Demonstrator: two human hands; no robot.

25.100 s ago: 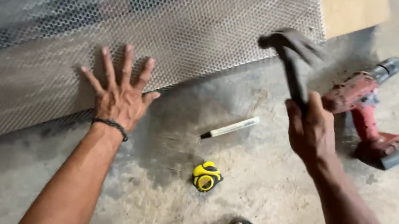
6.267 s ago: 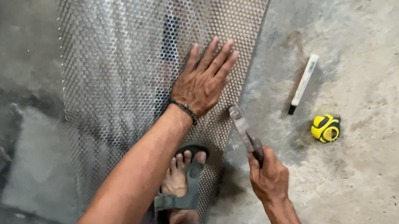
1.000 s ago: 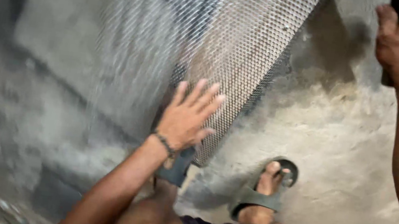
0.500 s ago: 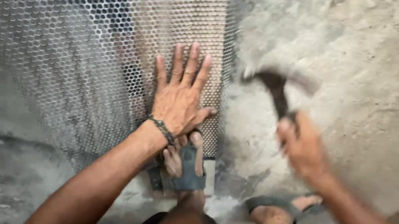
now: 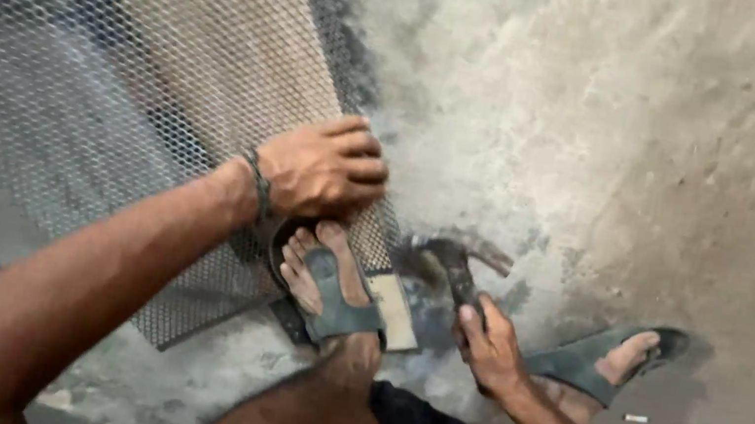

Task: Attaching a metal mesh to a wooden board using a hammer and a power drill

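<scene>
Hammer sits in the right hand, whose fingers are wrapped tight around the dark handle; its blurred head lies low over the concrete floor, just beside the near corner of the metal mesh sheet. That expanded-metal sheet lies flat on the floor, spreading up and to the left. The left hand presses down on the sheet's near edge with fingers curled, gripping nothing; a dark band circles its wrist. Just below it, a sandalled foot stands on the mesh corner. Another sandalled foot rests on bare concrete to the right.
</scene>
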